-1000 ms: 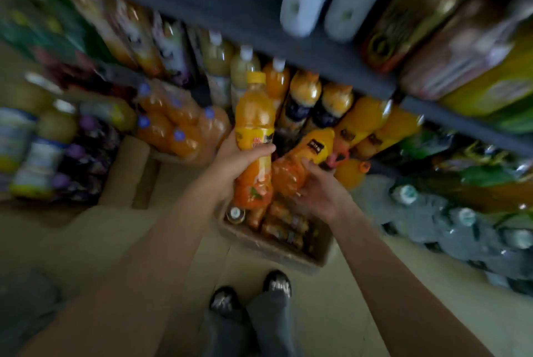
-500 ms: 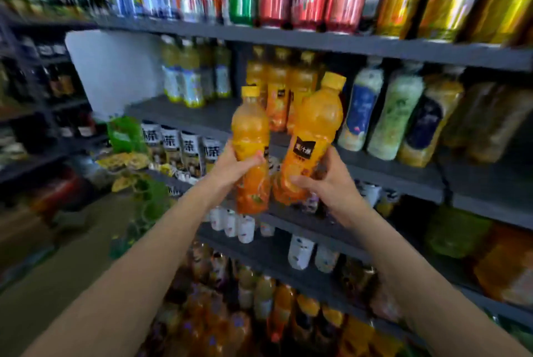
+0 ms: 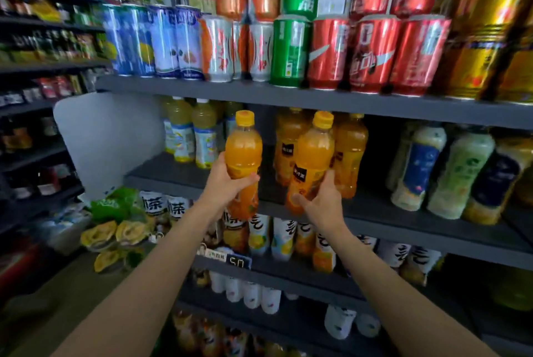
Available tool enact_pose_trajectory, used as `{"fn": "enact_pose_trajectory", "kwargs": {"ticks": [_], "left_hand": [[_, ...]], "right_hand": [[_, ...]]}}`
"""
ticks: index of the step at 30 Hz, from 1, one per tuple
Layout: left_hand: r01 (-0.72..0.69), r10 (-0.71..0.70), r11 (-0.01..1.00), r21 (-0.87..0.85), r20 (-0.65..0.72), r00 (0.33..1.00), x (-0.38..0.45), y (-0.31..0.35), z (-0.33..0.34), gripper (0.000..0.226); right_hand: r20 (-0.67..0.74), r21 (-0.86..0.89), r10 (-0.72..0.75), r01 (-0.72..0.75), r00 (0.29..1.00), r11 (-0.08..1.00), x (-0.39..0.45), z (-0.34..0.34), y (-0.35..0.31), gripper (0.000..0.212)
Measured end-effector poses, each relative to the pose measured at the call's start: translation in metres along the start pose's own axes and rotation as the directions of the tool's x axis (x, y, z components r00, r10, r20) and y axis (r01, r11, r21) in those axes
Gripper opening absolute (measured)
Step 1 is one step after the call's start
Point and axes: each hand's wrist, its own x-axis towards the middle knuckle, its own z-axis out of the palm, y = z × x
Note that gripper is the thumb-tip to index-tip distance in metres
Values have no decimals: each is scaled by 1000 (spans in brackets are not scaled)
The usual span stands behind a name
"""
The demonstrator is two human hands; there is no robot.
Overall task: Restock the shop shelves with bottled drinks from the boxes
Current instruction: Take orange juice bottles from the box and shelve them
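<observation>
While both arms are reaching up toward the shelving, I am seeing the left hand (image 3: 227, 180) gripping one orange juice bottle (image 3: 242, 154) around its lower middle, fingers curled round the far side and the thumb wrapping across the front of the label. That left bottle is standing nearly upright in the air, its yellow cap just below the edge of the can shelf (image 3: 288, 97), and its base is hanging in front of the lip of the dark grey middle shelf (image 3: 178, 169).

My right hand (image 3: 323, 200) is holding a second orange juice bottle (image 3: 313, 160) low on its body, the thumb lying across the front near the base and the fingers curling up behind the right side. This bottle is leaning slightly left and sitting just in front of the row of matching orange bottles (image 3: 349, 154) already standing on the middle shelf; I cannot tell whether its base is touching the shelf.

Pale yellow drinks (image 3: 184, 137) are standing further left on the same shelf, and white-labelled bottles (image 3: 418, 166) to the right. Cans (image 3: 291, 50) in blue, green and red are lining the level above.
</observation>
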Motion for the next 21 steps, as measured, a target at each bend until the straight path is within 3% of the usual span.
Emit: {"fn": "enact_pose_trajectory", "kwargs": {"ticks": [2,7,11,15,18,21], "left_hand": [[-31,31,999,24,17,999,14,-9,-5,54],[-16,16,1000,-23,21,1000,49,-25,-9,53],[-17,16,999,38,24,1000,83,-34,-2,52],[28,-30,996,86,18,999,108,-37,6,58],[-11,10,959,284,3,1000,120,-42,9,66],[56,-99,782,620,34,995,116,-53,9,76]], "right_hand": [[13,-13,14,-13,1000,1000,6,20,-2,81],[16,-89,45,-43,999,995,34,64,-7,66],[34,-188,122,-113,992,976,57,82,-17,61],[-16,-319,135,-133,991,938,55,89,-16,66],[-73,-337,123,-140,990,931,49,93,-14,75],[-130,-380,102,-144,986,914,50,96,-16,75]]}}
